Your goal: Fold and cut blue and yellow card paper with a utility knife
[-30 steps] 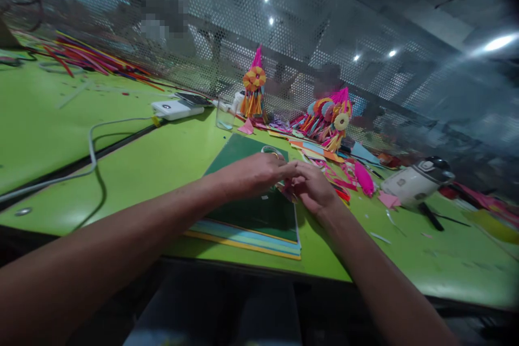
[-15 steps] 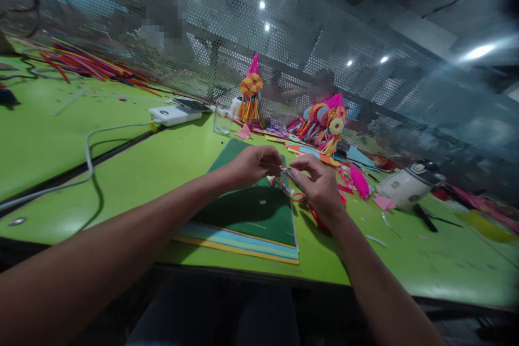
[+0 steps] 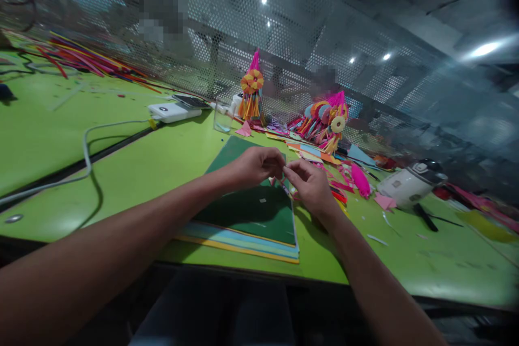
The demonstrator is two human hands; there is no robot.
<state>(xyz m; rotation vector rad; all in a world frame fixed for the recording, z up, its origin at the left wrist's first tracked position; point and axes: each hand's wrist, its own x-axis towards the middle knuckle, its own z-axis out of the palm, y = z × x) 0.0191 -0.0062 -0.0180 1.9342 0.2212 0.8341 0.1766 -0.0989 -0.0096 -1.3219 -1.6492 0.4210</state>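
Over the dark green sheet (image 3: 243, 211) on the bench (image 3: 125, 173), the left hand (image 3: 259, 165) and right hand (image 3: 312, 183) nearly meet, fingers curled; I cannot tell what, if anything, either grips. A thin strip (image 3: 286, 190), partly hidden, shows just below the 2 hands' fingertips.
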